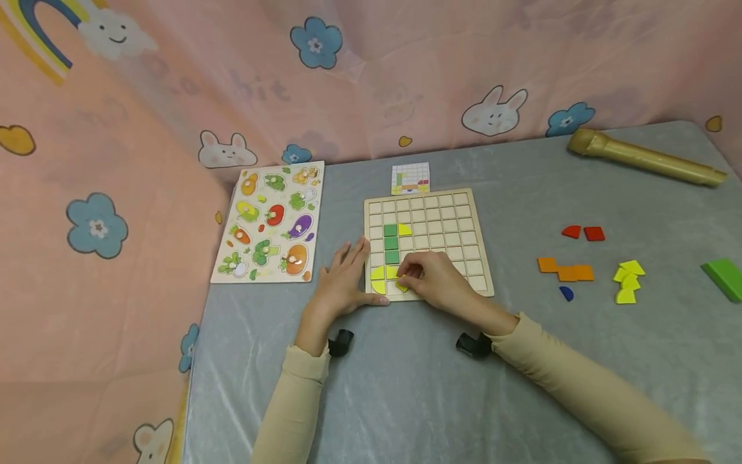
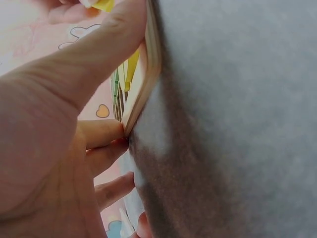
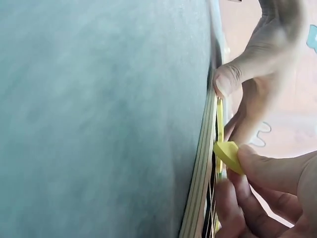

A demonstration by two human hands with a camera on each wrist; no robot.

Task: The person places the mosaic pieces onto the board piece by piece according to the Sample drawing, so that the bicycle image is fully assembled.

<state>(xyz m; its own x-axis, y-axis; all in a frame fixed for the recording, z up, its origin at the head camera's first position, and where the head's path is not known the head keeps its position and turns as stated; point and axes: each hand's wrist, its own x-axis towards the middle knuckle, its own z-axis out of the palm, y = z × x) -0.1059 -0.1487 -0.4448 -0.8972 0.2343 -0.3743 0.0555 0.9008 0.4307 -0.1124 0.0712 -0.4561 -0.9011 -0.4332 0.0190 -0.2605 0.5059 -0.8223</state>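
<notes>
A wooden grid board (image 1: 449,225) lies on the cloth, several pieces set in its left columns. My left hand (image 1: 341,281) steadies its near left corner, thumb along the front edge and fairly straight fingers against the left side. Between thumb and fingers, my right hand (image 1: 433,278) pinches a yellow quarter-round piece (image 3: 228,156), tilted close over the front row. Left of it, yellow pieces (image 1: 378,280) sit in the corner cells. Green squares (image 1: 391,243) form a column above, with another yellow quarter-round (image 1: 404,229) beside the top one.
Behind the board lies a small pattern card (image 1: 410,174). A vegetable puzzle (image 1: 268,222) is at left. Loose red (image 1: 594,233), orange (image 1: 574,273), blue (image 1: 566,294) and yellow pieces (image 1: 626,296) lie at right, with a green block (image 1: 724,278) and a gold tube-like object (image 1: 649,159) beyond.
</notes>
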